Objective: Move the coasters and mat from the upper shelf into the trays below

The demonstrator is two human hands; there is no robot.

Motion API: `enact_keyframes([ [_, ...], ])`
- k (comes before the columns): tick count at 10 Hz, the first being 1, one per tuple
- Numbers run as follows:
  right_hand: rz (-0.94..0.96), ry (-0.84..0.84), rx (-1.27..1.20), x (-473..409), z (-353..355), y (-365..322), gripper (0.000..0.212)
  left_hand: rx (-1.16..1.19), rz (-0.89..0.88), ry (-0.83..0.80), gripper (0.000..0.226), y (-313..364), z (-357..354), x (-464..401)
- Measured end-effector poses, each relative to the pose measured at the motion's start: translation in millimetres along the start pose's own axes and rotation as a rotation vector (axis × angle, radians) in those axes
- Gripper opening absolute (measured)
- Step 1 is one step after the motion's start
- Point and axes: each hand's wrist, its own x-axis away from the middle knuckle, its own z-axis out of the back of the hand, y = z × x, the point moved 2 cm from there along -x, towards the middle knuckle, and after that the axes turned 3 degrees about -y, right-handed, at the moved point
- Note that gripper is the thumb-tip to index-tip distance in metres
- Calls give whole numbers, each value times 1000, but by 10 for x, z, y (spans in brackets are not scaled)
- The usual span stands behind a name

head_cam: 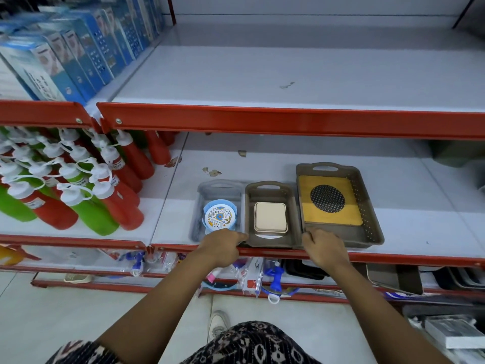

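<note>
1. Upper shelf [288,74] is bare in this bay; the coasters and mat are already down in the trays on the lower shelf [433,227].
2. Round floral coasters [219,217] sit in a blue holder inside the grey tray [202,195] at left. Square beige coasters [270,216] are in the middle brown tray [295,206]. Yellow mat [328,199] w/ black round centre lies flat in the big brown tray [372,211] at right.
3. Left hand [223,246]: fingers curled narrow at front edge btw grey and middle tray, touching the rims; it holds no item.
4. Right hand [324,245]: curled at front rim where middle and big tray meet; real grip or only a push, cannot tell.
5. Step, I judge: final one, lining up the trays. Next move needs only small even pushes so the fronts stay parallel to the red shelf edge [393,257], w/o tipping the contents.
</note>
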Motion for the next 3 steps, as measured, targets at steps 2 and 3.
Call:
enact_keyframes([
  [2, 41, -42, 68, 187, -82, 29, 27, -45, 18, -4, 55, 48, 4, 31],
  [3, 52, 20, 108, 174, 41, -39, 28, -96, 59, 75, 47, 147, -6, 40],
])
